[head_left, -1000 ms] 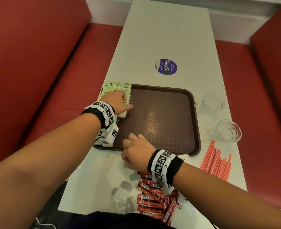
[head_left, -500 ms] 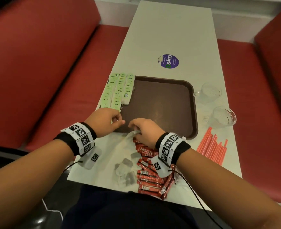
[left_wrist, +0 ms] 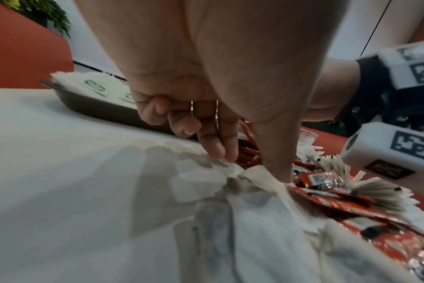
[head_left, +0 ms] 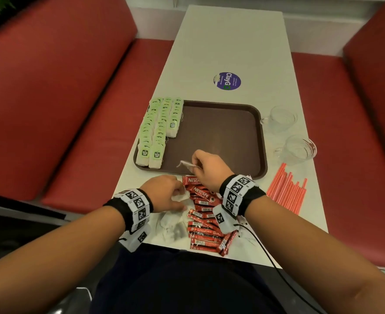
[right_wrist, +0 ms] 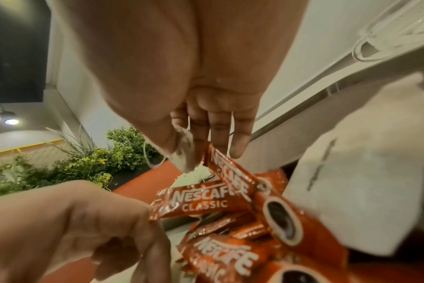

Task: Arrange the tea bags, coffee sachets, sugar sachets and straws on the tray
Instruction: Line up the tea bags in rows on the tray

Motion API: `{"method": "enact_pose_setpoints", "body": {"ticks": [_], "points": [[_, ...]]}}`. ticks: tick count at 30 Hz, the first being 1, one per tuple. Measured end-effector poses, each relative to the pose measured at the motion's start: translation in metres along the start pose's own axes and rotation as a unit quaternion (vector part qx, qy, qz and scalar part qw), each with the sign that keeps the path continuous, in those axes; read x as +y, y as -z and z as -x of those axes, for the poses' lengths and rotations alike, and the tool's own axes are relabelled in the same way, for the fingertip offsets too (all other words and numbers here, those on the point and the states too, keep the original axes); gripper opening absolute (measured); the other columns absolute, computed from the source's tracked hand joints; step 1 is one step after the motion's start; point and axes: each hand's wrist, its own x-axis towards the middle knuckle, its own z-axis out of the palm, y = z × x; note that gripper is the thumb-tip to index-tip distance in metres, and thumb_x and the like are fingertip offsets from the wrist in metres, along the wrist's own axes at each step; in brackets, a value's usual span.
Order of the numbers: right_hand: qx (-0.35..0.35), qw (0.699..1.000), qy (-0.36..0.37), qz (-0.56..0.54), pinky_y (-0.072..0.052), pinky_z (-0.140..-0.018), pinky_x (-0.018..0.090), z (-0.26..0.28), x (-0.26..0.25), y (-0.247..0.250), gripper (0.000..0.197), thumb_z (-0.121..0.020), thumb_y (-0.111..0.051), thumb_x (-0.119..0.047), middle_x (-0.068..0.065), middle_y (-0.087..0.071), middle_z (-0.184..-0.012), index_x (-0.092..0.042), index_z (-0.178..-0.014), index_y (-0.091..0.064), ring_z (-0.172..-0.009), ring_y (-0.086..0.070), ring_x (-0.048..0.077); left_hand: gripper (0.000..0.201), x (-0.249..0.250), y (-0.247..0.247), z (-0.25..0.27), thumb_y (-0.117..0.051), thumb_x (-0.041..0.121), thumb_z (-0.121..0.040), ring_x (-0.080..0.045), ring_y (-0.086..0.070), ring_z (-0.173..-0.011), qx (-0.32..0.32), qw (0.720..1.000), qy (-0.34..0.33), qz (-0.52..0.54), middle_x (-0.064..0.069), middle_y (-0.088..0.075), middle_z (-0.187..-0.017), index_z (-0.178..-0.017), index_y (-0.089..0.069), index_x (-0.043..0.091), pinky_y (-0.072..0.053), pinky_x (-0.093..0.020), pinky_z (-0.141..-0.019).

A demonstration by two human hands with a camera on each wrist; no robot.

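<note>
Right hand (head_left: 206, 168) pinches one white tea bag (head_left: 187, 164) above the brown tray's (head_left: 263, 141) near edge, while left hand (head_left: 164, 192), fingers curled, pinches a loose tea bag (left_wrist: 232, 168) on the table's (head_left: 230, 41) near edge beside the Nescafe sachets (head_left: 204, 214).

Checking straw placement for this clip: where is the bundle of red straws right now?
In the head view the red straws lie on the table, off the tray, right of its near right corner and just below the two glass cups.
</note>
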Motion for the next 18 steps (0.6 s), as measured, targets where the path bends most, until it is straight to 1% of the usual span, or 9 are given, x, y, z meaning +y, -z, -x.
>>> {"method": "enact_pose_setpoints", "body": {"ticks": [1,3,6,8,10,13,15,17,18], "points": [[0.005,1.0,0.0,-0.008,-0.042,-0.059,0.034,0.001,0.0,0.0,0.013,-0.094,-0.056,-0.017,0.0,-0.057,-0.074,-0.016,-0.085,-0.048,-0.063,-0.05,0.017,0.048,0.003,-0.001,-0.002,-0.068,0.065,-0.075,-0.01,-0.056,-0.087,0.001,1.0,-0.005,0.0,0.011,-0.061,-0.097,-0.106,-0.064,0.028,-0.05,-0.029,-0.077],[0.019,1.0,-0.003,-0.024,-0.045,-0.061,0.039,0.003,0.0,0.001,0.019,-0.093,-0.054,-0.017,0.005,-0.06,-0.075,-0.018,-0.079,-0.041,-0.065,-0.052,0.02,0.042,0.007,-0.002,-0.007,-0.07,0.061,-0.076,-0.01,-0.057,-0.086,-0.007,1.0,-0.014,-0.001,0.012,-0.06,-0.093,-0.102,-0.065,0.028,-0.05,-0.028,-0.075],[0.032,0.999,-0.015,-0.037,-0.043,-0.061,0.039,0.007,0.001,0.005,0.018,-0.094,-0.052,-0.017,0.01,-0.061,-0.076,-0.013,-0.079,-0.042,-0.065,-0.052,0.023,0.025,0.009,-0.002,-0.013,-0.072,0.051,-0.079,-0.01,-0.057,-0.08,-0.024,1.0,-0.016,-0.004,0.014,-0.059,-0.085,-0.09,-0.062,0.031,-0.043,-0.026,-0.067],[0.047,0.998,-0.015,-0.04,-0.041,-0.059,0.039,0.009,0.004,0.009,0.018,-0.093,-0.053,-0.015,0.01,-0.059,-0.073,-0.01,-0.079,-0.043,-0.064,-0.052,0.025,0.023,0.006,-0.001,-0.016,-0.073,0.049,-0.08,-0.011,-0.058,-0.076,-0.035,0.999,-0.002,0.005,0.012,-0.061,-0.08,-0.083,-0.059,0.031,-0.041,-0.025,-0.064],[0.055,0.997,-0.017,-0.047,-0.035,-0.057,0.036,0.011,0.007,0.011,0.018,-0.09,-0.052,-0.007,0.005,-0.052,-0.071,-0.013,-0.078,-0.04,-0.063,-0.046,0.021,0.022,0.001,0.001,-0.017,-0.074,0.047,-0.08,-0.01,-0.059,-0.074,-0.035,0.999,0.008,0.013,0.011,-0.064,-0.08,-0.081,-0.06,0.029,-0.041,-0.025,-0.063],[0.045,0.996,-0.026,-0.07,-0.032,-0.056,0.031,0.014,0.012,0.015,0.016,-0.087,-0.045,0.004,0.001,-0.048,-0.074,-0.012,-0.091,-0.042,-0.06,-0.039,0.015,0.018,-0.011,0.014,-0.017,-0.074,0.045,-0.081,-0.008,-0.061,-0.076,-0.017,0.999,0.028,0.037,0.013,-0.065,-0.082,-0.083,-0.064,0.03,-0.046,-0.025,-0.066],[0.036,0.995,-0.033,-0.085,-0.036,-0.056,0.031,0.014,0.014,0.017,0.022,-0.089,-0.043,0.004,0.002,-0.053,-0.08,-0.013,-0.103,-0.044,-0.061,-0.044,0.015,0.015,-0.022,0.028,-0.017,-0.073,0.042,-0.083,-0.008,-0.06,-0.078,-0.012,0.997,0.04,0.062,0.013,-0.064,-0.084,-0.086,-0.064,0.031,-0.048,-0.027,-0.071],[0.024,0.994,-0.045,-0.095,-0.042,-0.062,0.03,0.012,0.015,0.018,0.029,-0.091,-0.046,0.001,0.0,-0.057,-0.095,-0.017,-0.115,-0.045,-0.066,-0.052,0.013,0.015,-0.032,0.044,-0.018,-0.075,0.038,-0.084,-0.008,-0.059,-0.076,0.005,0.994,0.051,0.101,0.011,-0.064,-0.084,-0.09,-0.062,0.032,-0.046,-0.025,-0.069],[0.017,0.994,-0.049,-0.094,-0.044,-0.067,0.028,0.011,0.016,0.018,0.034,-0.091,-0.049,-0.001,-0.003,-0.057,-0.105,-0.019,-0.12,-0.046,-0.071,-0.054,0.011,0.018,-0.035,0.051,-0.018,-0.077,0.035,-0.083,-0.006,-0.058,-0.073,0.019,0.99,0.055,0.127,0.01,-0.066,-0.084,-0.092,-0.062,0.031,-0.045,-0.024,-0.067]]}}
